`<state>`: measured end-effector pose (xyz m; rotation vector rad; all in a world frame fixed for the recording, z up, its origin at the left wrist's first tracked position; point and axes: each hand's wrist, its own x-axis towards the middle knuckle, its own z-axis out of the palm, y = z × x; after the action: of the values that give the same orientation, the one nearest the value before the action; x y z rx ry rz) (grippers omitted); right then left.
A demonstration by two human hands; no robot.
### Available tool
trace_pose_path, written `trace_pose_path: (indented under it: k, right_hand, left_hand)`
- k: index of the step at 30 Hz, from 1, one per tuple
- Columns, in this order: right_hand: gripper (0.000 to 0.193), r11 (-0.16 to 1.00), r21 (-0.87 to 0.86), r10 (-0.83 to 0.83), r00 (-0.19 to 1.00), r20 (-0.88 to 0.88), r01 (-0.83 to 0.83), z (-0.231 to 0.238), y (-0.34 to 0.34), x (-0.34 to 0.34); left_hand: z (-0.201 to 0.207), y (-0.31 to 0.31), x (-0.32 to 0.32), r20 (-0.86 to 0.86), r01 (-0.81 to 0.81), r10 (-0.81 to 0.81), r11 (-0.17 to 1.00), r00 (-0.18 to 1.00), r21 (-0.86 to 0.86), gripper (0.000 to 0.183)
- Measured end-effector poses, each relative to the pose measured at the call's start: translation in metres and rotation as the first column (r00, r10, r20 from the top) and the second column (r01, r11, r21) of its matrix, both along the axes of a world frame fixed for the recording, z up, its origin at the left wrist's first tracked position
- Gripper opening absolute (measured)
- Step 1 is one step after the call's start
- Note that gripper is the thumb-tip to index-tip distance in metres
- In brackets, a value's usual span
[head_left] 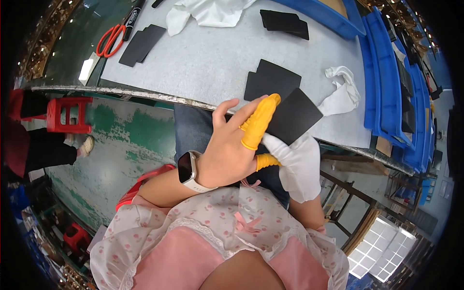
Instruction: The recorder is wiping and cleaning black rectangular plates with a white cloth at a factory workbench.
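My right hand (302, 166), in a white glove, grips a black square sheet (296, 116) by its lower edge, tilted above the front of the table. My left hand (232, 145) is right beside it, with yellow finger cots on the thumb and at least one finger. Its fingers are stretched out and apart; one covered fingertip lies over the sheet's left edge. The left thumb reaches the glove, and its tip is partly hidden. Just beyond the held sheet, overlapping black sheets (275, 79) lie on the pale tabletop (208, 63).
A crumpled white cloth (342, 92) lies at right, another (208, 12) at the back. More black pieces (285, 23) sit far right and others (141, 46) far left, near red-handled scissors (110, 41) and a black marker (131, 21). Blue trays (382, 82) line the right side.
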<state>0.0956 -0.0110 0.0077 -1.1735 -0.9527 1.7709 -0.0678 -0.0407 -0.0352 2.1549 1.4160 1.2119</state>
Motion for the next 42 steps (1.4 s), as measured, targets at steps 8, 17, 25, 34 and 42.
trace_pose_path:
  k: [8, 17, 25, 34, 42]
  right_hand:
    - [0.055, 0.981, 0.187, -0.03, 0.932, 0.362, -0.041, -0.013, 0.016, 0.014]
    - [0.048, 0.818, 0.442, -0.467, 0.874, 0.138, 0.368, -0.011, 0.054, 0.064]
    - [0.044, 0.96, 0.273, -0.025, 0.957, 0.29, -0.057, 0.003, 0.032, 0.023]
    - [0.039, 0.898, 0.44, -0.166, 0.915, 0.367, -0.013, 0.0, 0.032, 0.022]
    - [0.039, 0.819, 0.574, -0.273, 0.88, 0.389, 0.0, -0.009, 0.041, 0.03]
  left_hand:
    - [-0.001, 0.007, -0.012, 0.065, 0.123, -0.115, 0.982, 0.991, -0.14, 0.106]
    - [0.007, 0.007, -0.035, 0.189, 0.265, -0.228, 0.943, 0.955, -0.203, 0.12]
    - [0.011, 0.005, -0.03, 0.179, 0.27, -0.231, 0.933, 0.956, -0.239, 0.115]
    - [0.001, 0.004, -0.035, -0.015, 0.009, -0.011, 0.992, 1.0, -0.127, 0.089]
    - [0.001, 0.008, -0.037, 0.06, 0.041, -0.036, 0.996, 0.998, -0.082, 0.08]
